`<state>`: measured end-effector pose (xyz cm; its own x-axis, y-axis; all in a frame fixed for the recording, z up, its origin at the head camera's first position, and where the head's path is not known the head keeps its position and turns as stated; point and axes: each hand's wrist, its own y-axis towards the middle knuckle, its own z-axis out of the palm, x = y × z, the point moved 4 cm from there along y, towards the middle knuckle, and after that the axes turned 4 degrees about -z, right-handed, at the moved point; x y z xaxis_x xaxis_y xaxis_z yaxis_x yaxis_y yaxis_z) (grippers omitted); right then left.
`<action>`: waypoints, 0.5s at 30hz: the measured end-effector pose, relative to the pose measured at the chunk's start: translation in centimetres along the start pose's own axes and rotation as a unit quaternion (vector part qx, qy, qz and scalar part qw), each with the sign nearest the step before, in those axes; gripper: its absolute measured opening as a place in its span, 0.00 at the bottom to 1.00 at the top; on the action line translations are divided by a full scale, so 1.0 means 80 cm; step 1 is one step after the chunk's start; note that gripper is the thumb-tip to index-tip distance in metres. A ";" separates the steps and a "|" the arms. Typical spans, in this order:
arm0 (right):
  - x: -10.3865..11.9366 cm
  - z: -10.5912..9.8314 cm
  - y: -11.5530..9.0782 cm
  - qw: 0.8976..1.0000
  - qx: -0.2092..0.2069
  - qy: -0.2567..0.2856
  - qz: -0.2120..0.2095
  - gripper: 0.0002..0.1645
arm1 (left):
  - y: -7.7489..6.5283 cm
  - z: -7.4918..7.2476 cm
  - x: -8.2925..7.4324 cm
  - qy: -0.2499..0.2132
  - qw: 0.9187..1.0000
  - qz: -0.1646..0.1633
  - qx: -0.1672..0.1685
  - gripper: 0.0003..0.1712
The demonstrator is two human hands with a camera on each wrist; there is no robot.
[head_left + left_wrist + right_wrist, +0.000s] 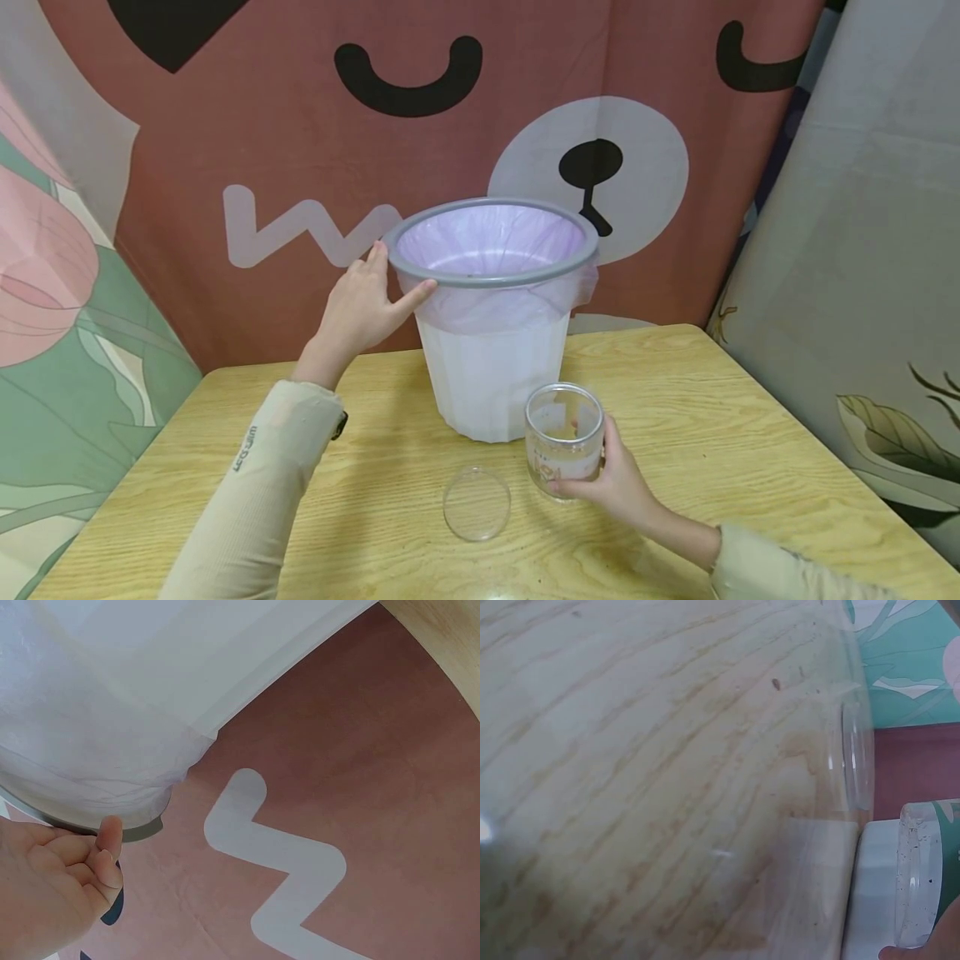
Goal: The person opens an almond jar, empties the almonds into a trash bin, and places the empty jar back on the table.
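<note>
A white trash bin with a grey rim ring and a thin purple liner bag stands upright on the table. My left hand holds the rim at its left side, thumb along the front; in the left wrist view its fingers curl at the rim ring. My right hand grips a clear glass jar with printing on its side, in front of the bin's right side. The jar's mouth is uncovered, and small dark specks show on its wall in the right wrist view. Left of it lies a round clear lid.
Beneath everything is a wood-grain table with rounded back corners. A reddish curtain with a cartoon animal face hangs right behind the bin. Patterned cloths hang at the left and right sides.
</note>
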<state>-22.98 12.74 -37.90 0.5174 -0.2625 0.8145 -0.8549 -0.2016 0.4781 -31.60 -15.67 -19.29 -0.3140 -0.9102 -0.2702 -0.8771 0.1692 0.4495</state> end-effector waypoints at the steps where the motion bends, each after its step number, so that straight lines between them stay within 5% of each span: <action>1: -0.001 0.001 -0.001 1.000 0.001 0.002 0.003 0.55 | 0.000 0.000 0.000 0.001 1.000 0.001 -0.001 0.58; 15: -0.016 0.005 -0.006 1.000 0.003 0.012 0.021 0.58 | 0.001 0.000 0.001 0.000 1.000 0.000 -0.002 0.58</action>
<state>-23.19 12.79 -39.34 0.4801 -0.2478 0.8415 -0.8754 -0.1960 0.4418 -31.69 -15.70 -19.31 -0.3142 -0.9104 -0.2692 -0.8757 0.1684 0.4525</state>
